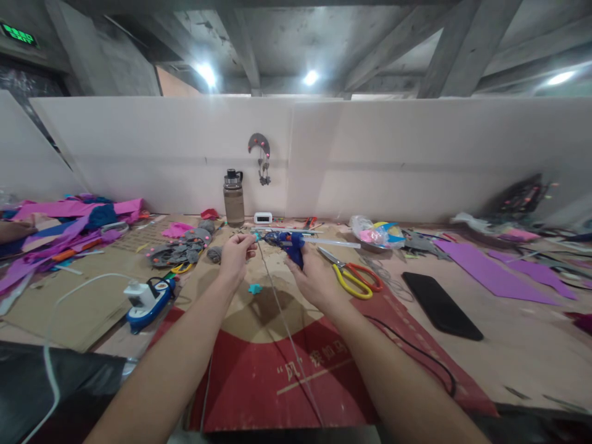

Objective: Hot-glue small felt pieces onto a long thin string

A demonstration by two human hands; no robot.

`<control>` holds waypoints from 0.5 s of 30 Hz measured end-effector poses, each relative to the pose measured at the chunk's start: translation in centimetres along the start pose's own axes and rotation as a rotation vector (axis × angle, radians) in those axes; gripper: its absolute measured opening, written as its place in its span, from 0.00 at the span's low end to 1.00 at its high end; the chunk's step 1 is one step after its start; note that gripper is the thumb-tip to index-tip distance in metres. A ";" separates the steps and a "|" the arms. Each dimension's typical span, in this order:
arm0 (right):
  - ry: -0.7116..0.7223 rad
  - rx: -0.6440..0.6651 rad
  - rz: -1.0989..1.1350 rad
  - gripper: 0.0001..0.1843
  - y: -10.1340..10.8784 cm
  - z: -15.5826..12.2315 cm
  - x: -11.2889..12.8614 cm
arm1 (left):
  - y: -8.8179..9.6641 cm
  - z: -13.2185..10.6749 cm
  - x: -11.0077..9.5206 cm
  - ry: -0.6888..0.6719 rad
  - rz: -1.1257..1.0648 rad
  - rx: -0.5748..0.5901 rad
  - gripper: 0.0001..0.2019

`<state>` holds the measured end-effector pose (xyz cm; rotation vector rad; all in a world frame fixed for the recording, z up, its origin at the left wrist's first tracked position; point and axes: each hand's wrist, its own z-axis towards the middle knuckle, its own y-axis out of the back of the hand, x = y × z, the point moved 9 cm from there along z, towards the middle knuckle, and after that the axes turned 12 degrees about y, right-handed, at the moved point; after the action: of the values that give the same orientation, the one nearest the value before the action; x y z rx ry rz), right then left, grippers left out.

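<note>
My right hand (pixel 311 279) is closed round the grip of a blue glue gun (pixel 290 244), its nozzle aimed left. Level with the nozzle, my left hand (pixel 235 254) pinches a small teal piece (pixel 256 236) at its fingertips. A thin string (pixel 277 302) runs from that pinch down toward me across the red and tan cardboard (pixel 287 364). A second teal shape (pixel 254 288) lies on the cardboard below and between my hands. The gun's black cord (pixel 416 351) trails off to the right.
Yellow and orange scissors (pixel 354 275) and a black phone (pixel 441 305) lie right of my hands. A second blue-white glue gun (pixel 148 300) sits left. A bottle (pixel 234 196), a small white clock (pixel 263 217), grey felt shapes (pixel 178 251) and purple and pink scraps (pixel 69 228) crowd the table.
</note>
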<state>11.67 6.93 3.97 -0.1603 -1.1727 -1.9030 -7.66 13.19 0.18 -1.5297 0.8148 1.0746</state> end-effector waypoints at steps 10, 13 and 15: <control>0.001 0.009 -0.010 0.19 0.1 0.0 0.2 | -0.1 -0.1 -0.1 -0.018 0.032 -0.005 0.14; 0.002 0.025 -0.040 0.18 0.2 -0.1 0.4 | 0.0 -0.1 0.0 -0.015 0.034 -0.015 0.14; -0.003 0.039 -0.063 0.17 0.2 -0.2 0.5 | 0.0 -0.1 0.1 0.002 0.016 -0.018 0.14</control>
<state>11.50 6.45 4.27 -0.1065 -1.2288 -1.9338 -7.62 13.10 0.12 -1.5420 0.8225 1.0949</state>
